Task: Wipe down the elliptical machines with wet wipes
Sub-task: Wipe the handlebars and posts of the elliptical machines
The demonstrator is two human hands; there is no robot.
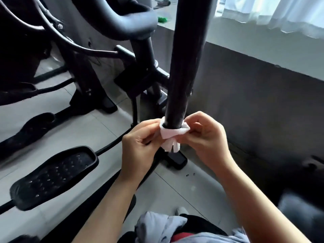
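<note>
Grey tiled floor point(98, 127), curtained window behind. I see my left hand point(140, 146) and right hand point(206, 137) pinching a wet wipe point(172, 135) looped around the black pole point(182, 67), ends gathered between my fingertips. It looks limp, light and tearable; I'd grip both ends.

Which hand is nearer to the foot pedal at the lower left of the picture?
The left hand is nearer: the foot pedal lies just left of it. The right hand is beyond the pole and wipe, farther right.
</note>
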